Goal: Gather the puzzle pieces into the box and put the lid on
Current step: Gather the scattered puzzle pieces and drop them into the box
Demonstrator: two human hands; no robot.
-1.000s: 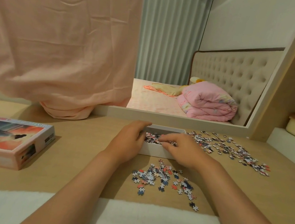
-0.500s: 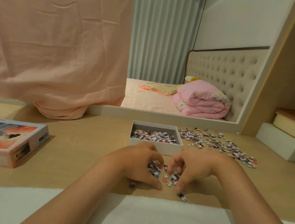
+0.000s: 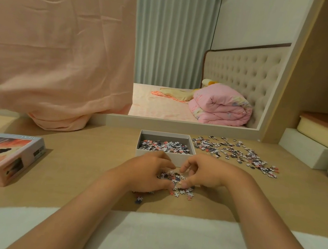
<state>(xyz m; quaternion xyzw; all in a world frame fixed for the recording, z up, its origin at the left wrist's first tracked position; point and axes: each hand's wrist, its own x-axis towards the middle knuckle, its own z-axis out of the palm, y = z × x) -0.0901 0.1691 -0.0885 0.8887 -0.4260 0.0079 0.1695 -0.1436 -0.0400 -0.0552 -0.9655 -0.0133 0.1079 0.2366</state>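
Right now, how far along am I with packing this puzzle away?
Partly done. The white box already holds a layer of pieces. In hand: your left hand and right hand are cupped around the near pile, scooping it together. Left: a few strays by that pile, the big scatter right of the box, then the lid, lying off to the left.
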